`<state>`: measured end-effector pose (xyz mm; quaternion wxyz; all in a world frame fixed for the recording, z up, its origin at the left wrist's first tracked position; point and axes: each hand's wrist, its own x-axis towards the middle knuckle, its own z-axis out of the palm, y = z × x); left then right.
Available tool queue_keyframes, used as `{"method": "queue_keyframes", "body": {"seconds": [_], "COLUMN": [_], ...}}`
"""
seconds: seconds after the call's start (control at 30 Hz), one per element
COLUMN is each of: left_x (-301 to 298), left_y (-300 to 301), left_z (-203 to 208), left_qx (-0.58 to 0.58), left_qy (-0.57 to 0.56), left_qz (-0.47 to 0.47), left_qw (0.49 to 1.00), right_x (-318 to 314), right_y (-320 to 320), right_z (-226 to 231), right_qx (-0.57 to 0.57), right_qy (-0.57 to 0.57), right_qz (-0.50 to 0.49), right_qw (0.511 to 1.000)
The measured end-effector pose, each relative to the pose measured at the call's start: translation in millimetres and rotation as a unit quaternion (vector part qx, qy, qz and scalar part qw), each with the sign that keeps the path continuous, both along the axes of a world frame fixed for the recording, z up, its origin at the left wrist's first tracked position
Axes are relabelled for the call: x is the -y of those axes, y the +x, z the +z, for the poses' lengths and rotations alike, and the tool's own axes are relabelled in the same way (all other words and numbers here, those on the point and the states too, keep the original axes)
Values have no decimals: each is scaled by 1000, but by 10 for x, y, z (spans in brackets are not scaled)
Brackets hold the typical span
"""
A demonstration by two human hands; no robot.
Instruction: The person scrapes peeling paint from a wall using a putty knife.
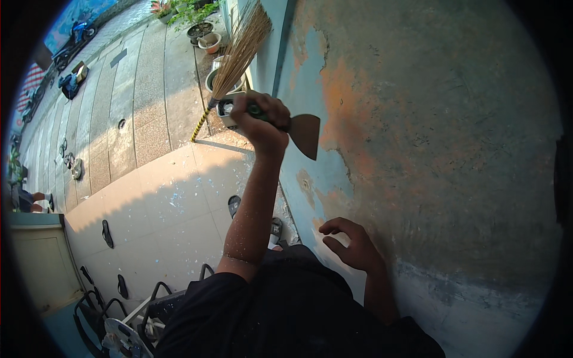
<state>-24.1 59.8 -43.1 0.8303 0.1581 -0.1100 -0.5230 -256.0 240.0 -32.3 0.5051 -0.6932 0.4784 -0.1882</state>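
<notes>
My left hand [262,119] is raised and closed around the dark handle of a paint scraper [305,136]. The scraper's wide flared blade points right, over the wall [430,149]; I cannot tell whether it touches. Blue paint shows on the wall's left strip, with orange-brown patches and bare grey plaster farther right. Lower down, my right hand [352,243] is near the wall with nothing in it, its fingers bent and thumb apart. White flecks dot my left forearm.
A stick broom [242,53] with a striped handle stands behind my left hand, near potted plants [200,30]. Paint flakes and loose sandals [107,234] lie on the tiled floor [155,221]. Chairs [155,304] are at lower left, beside a cabinet-like panel [39,256].
</notes>
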Motion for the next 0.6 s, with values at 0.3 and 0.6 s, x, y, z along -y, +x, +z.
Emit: {"method": "queue_keyframes", "body": {"seconds": [0.3, 0.6], "left_x": [115, -81], "left_y": [-244, -524], "left_z": [-35, -255], "left_qx": [69, 336], "left_qy": [35, 52], "left_qz": [-7, -11], "left_qw": [997, 940], "right_x": [11, 8], "right_y": [-15, 87], "right_z": [12, 43], "right_qx": [9, 3], "right_qy": [6, 0], "right_qz": [-10, 40], "right_qw": [1000, 999]}}
